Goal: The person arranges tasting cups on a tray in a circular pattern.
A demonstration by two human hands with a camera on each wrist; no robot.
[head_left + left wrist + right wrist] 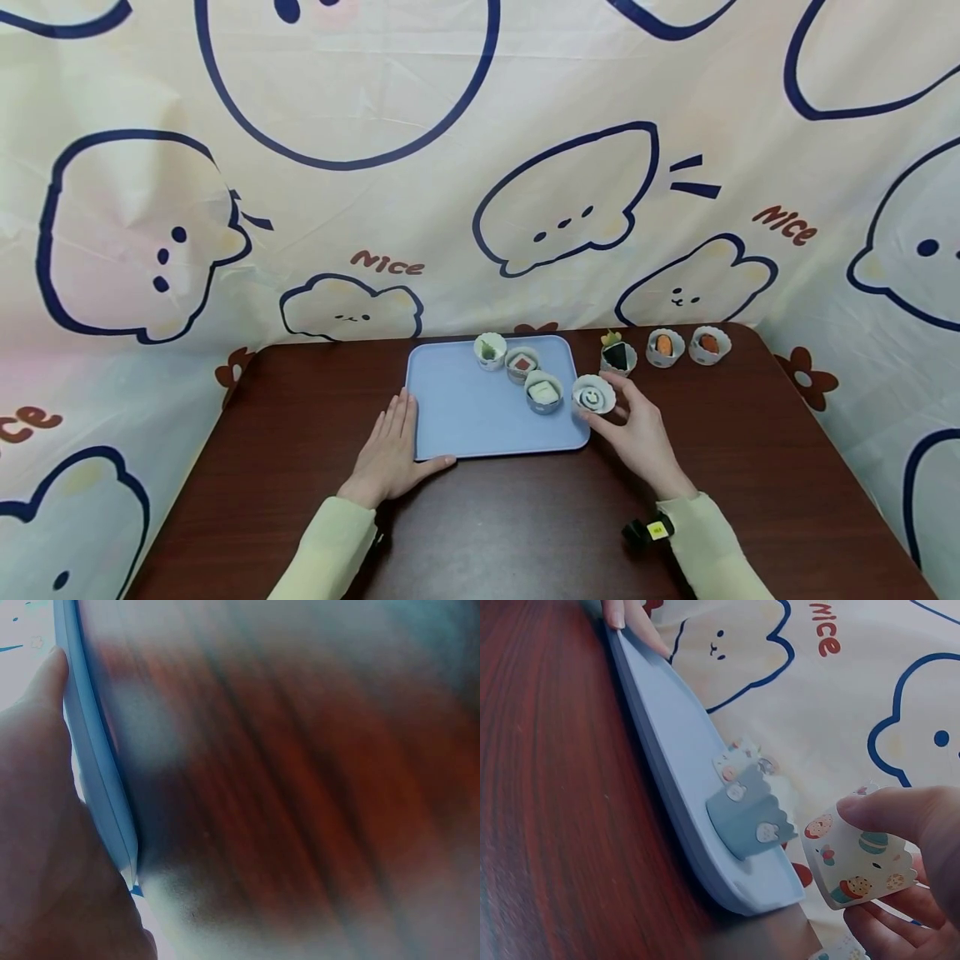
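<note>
My right hand (637, 429) pinches a white paper baking cup (593, 395) with a printed pattern, held over the right edge of a blue tray (472, 425). A pale swirled piece shows inside this cup. In the right wrist view, thumb and fingers grip the cup (859, 859) by its sides, apart from the tray. Three more paper cups stand on the tray: one with something green (490, 351), one with a red-and-white piece (521, 364), one with a pale block (543, 392). My left hand (390, 454) rests with straight fingers at the tray's left front corner.
Right of the tray, on the dark wooden table (480, 533), stand a cup with a black piece and yellow bit (618, 357), a cup with an orange piece (664, 347) and one with a reddish piece (709, 344). A printed cloth (450, 200) hangs behind the table.
</note>
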